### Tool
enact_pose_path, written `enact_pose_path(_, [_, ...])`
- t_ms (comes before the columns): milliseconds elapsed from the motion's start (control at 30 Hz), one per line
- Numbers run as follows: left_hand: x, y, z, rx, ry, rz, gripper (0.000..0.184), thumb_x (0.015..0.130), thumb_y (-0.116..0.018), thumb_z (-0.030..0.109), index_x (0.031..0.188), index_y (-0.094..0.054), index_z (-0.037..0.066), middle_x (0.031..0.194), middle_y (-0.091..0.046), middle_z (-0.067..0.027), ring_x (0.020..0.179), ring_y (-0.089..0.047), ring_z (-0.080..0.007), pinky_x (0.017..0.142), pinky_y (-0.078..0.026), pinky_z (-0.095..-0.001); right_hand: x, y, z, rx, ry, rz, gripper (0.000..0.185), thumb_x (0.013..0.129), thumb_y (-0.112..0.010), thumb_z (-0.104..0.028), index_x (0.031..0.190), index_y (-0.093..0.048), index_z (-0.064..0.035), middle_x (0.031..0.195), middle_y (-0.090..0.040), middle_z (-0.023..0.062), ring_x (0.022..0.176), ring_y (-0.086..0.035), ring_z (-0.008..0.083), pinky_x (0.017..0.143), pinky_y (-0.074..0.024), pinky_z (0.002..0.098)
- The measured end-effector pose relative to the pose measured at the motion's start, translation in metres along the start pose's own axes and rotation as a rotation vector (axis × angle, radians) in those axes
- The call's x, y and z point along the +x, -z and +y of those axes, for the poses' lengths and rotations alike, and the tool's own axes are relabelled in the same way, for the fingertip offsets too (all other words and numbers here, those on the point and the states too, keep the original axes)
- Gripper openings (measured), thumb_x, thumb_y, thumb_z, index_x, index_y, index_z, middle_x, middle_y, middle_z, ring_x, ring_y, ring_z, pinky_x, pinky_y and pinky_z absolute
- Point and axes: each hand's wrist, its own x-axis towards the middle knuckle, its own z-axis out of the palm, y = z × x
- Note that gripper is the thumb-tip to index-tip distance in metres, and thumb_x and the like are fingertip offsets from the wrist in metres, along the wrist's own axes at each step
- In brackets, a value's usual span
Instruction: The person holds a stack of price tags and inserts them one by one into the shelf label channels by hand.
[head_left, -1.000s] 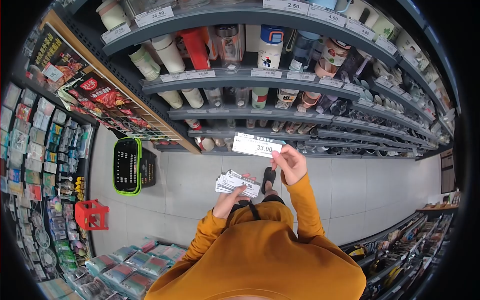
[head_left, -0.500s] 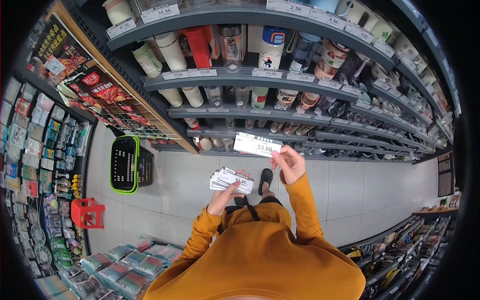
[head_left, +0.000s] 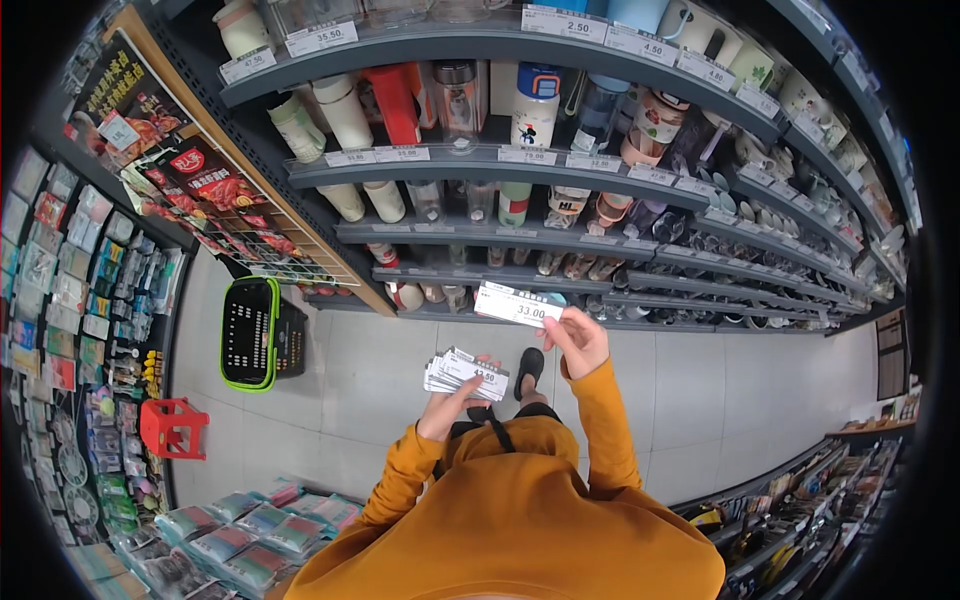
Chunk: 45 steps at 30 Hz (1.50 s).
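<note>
Pinched at its right end by my right hand (head_left: pixel 578 340) is a single white price tag (head_left: pixel 518 307) printed 33.00. My left hand (head_left: pixel 448 408) grips a fanned stack of price tags (head_left: pixel 465 375), the top one reading 42.50, with the thumb across it. The stack sits lower and to the left of the single tag, apart from it. In front of both hands stands a dark shelf unit (head_left: pixel 400 237) with bottles and cups. A white bottle with a blue lid (head_left: pixel 536 105) stands above a price tag (head_left: pixel 527 155) on the shelf edge.
A black basket with a green rim (head_left: pixel 275 345) and a red stool (head_left: pixel 172 428) are on the tiled floor at left. Packaged goods (head_left: pixel 250 540) are piled at lower left. Hanging food packets (head_left: pixel 205 180) line a rack. More racks (head_left: pixel 815 510) stand at right.
My right hand with the single tag has come slightly lower and nearer my body. The shelves appear shifted a little downward in view. Both hands keep their hold.
</note>
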Motion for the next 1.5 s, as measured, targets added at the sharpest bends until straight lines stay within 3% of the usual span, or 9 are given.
enact_pose_path(367, [-0.019, -0.023, -0.016, -0.045, -0.085, 0.110, 0.039, 0.096, -0.053, 0.014, 0.132, -0.045, 0.004, 0.126, -0.059, -0.0109, 0.105, -0.062, -0.0169, 0.078, -0.053, -0.0268, 0.019, 0.025, 0.017, -0.107, -0.013, -0.215, 0.020, 0.091, -0.063, -0.008, 0.105, -0.058, 0.0051, 0.090, -0.069, 0.0104, 0.079, -0.067, 0.0133, 0.072, -0.0514, 0.0239])
enact_pose_path(467, [-0.020, -0.033, -0.031, -0.081, -0.075, 0.149, 0.038, 0.096, -0.053, 0.016, 0.132, -0.046, 0.005, 0.125, -0.059, -0.0095, 0.103, -0.062, -0.0162, 0.077, -0.053, -0.0260, 0.025, 0.026, 0.009, -0.294, 0.175, -0.183, 0.021, 0.087, -0.067, -0.008, 0.100, -0.063, 0.0072, 0.089, -0.066, 0.0072, 0.071, -0.064, 0.0101, 0.064, -0.0506, 0.0218])
enact_pose_path(600, [-0.016, -0.057, -0.040, -0.129, -0.052, 0.164, 0.035, 0.096, -0.053, 0.019, 0.129, -0.049, 0.005, 0.124, -0.060, -0.0084, 0.098, -0.063, -0.0135, 0.073, -0.052, -0.0245, 0.028, 0.047, 0.011, -0.392, 0.011, -0.211, 0.026, 0.085, -0.070, -0.011, 0.107, -0.064, 0.0017, 0.084, -0.064, 0.0047, 0.065, -0.062, 0.0072, 0.058, -0.0481, 0.0202])
enact_pose_path(767, [-0.005, -0.079, -0.045, -0.133, -0.042, 0.133, 0.028, 0.095, -0.056, 0.017, 0.121, -0.053, 0.005, 0.117, -0.065, -0.0084, 0.086, -0.063, -0.0112, 0.065, -0.048, -0.0234, 0.039, 0.067, 0.009, -0.490, 0.051, -0.218, 0.029, 0.089, -0.065, -0.012, 0.118, -0.062, -0.0063, 0.083, -0.064, 0.0038, 0.062, -0.062, 0.0073, 0.056, -0.0482, 0.0209])
enact_pose_path(967, [0.018, -0.074, -0.052, -0.117, -0.024, 0.172, 0.031, 0.092, -0.063, 0.017, 0.118, -0.053, 0.007, 0.099, -0.064, -0.0042, 0.077, -0.062, -0.0094, 0.056, -0.047, -0.0237, 0.068, 0.076, 0.018, -0.541, 0.100, -0.148, 0.024, 0.092, -0.062, -0.015, 0.113, -0.062, -0.0038, 0.081, -0.067, 0.0078, 0.061, -0.065, 0.0106, 0.055, -0.0494, 0.0244])
enact_pose_path(1133, [0.035, -0.058, -0.021, -0.067, 0.009, 0.088, 0.033, 0.092, -0.061, 0.020, 0.121, -0.052, 0.007, 0.108, -0.065, -0.0028, 0.079, -0.061, -0.0074, 0.057, -0.044, -0.0217, 0.131, 0.049, -0.017, -0.621, 0.161, -0.053, 0.021, 0.093, -0.059, -0.018, 0.108, -0.063, -0.0026, 0.070, -0.066, 0.0091, 0.057, -0.063, 0.0129, 0.054, -0.0489, 0.0261])
enact_pose_path(1233, [0.040, -0.045, 0.024, 0.011, -0.024, -0.013, 0.037, 0.095, -0.056, 0.024, 0.127, -0.051, 0.006, 0.121, -0.063, -0.0027, 0.081, -0.058, -0.0047, 0.058, -0.041, -0.0201, 0.187, 0.021, -0.031, -0.691, 0.426, -0.036, 0.021, 0.092, -0.060, -0.017, 0.108, -0.065, -0.0042, 0.071, -0.064, 0.0072, 0.055, -0.062, 0.0141, 0.053, -0.0477, 0.0260])
enact_pose_path(1333, [0.058, -0.012, 0.045, 0.026, -0.061, -0.022, 0.034, 0.095, -0.056, 0.024, 0.124, -0.055, 0.006, 0.118, -0.065, -0.0025, 0.080, -0.057, -0.0040, 0.057, -0.041, -0.0201, 0.238, -0.005, -0.036, -0.743, 0.478, -0.004, 0.022, 0.093, -0.059, -0.019, 0.110, -0.066, -0.0070, 0.078, -0.067, 0.0097, 0.058, -0.065, 0.0154, 0.053, -0.0482, 0.0272])
enact_pose_path(1500, [0.075, 0.041, 0.086, 0.055, -0.104, 0.059, 0.028, 0.093, -0.060, 0.023, 0.116, -0.058, 0.007, 0.096, -0.066, 0.0013, 0.074, -0.057, -0.0045, 0.055, -0.041, -0.0209, 0.287, -0.028, -0.026, -0.787, 0.305, -0.013, 0.022, 0.094, -0.056, -0.022, 0.111, -0.066, -0.0116, 0.067, -0.066, 0.0099, 0.058, -0.067, 0.0159, 0.053, -0.0487, 0.0287])
